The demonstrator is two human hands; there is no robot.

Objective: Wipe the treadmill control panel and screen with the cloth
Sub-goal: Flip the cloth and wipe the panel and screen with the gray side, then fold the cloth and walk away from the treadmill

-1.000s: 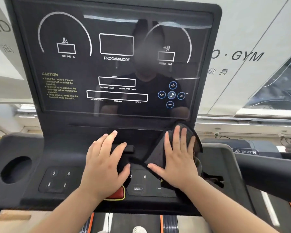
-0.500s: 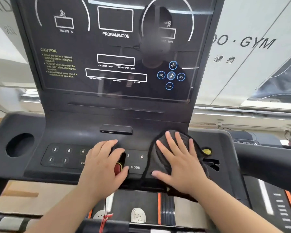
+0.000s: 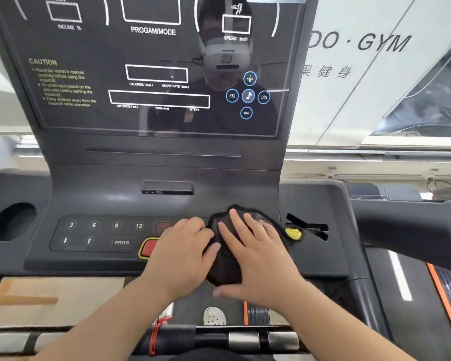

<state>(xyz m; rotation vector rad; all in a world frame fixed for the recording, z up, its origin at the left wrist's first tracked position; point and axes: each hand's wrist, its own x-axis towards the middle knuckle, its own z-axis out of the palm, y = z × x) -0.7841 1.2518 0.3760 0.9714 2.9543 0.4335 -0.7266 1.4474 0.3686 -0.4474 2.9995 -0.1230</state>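
Note:
The treadmill's dark screen [image 3: 154, 74] stands upright above the control panel [image 3: 102, 233], which carries number keys and a PROG key. A crumpled dark cloth [image 3: 223, 267] lies on the right part of the panel. My right hand [image 3: 255, 259] presses flat on the cloth with its fingers spread. Just to the left, my left hand [image 3: 182, 254] rests flat on the panel, its thumb touching the cloth's edge. It covers part of the red stop button [image 3: 147, 247]. The keys under the cloth are hidden.
A yellow safety key [image 3: 293, 233] sits right of the cloth. A round cup holder [image 3: 12, 221] is at the far left, and a thick black handlebar [image 3: 406, 225] runs off to the right. A front bar [image 3: 242, 340] with a red cord [image 3: 155, 334] crosses below my arms.
Both hands slid down from the ledge under the screen onto the button panel. The cloth moved with my right hand and then left, bringing the hands together.

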